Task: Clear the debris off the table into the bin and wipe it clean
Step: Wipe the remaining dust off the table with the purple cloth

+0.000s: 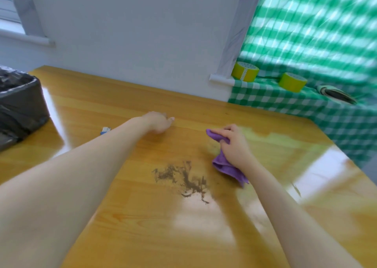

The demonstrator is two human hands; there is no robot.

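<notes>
A smear of dark brown dirt (183, 180) lies on the glossy wooden table (114, 216), near its middle. My right hand (234, 143) grips a purple cloth (226, 165) just right of the dirt, and the cloth hangs down past my wrist. My left hand (160, 121) reaches out over the table beyond the dirt; it is blurred, its fingers loosely bent with nothing visible in them. A bin lined with a black bag (18, 106) stands at the table's far left edge.
A small blue-and-white object (105, 130) lies on the table beside my left forearm. To the right a green checked cloth (306, 102) covers a ledge with two yellow-green tape rolls (245, 71) (292, 82). A white wall runs behind the table.
</notes>
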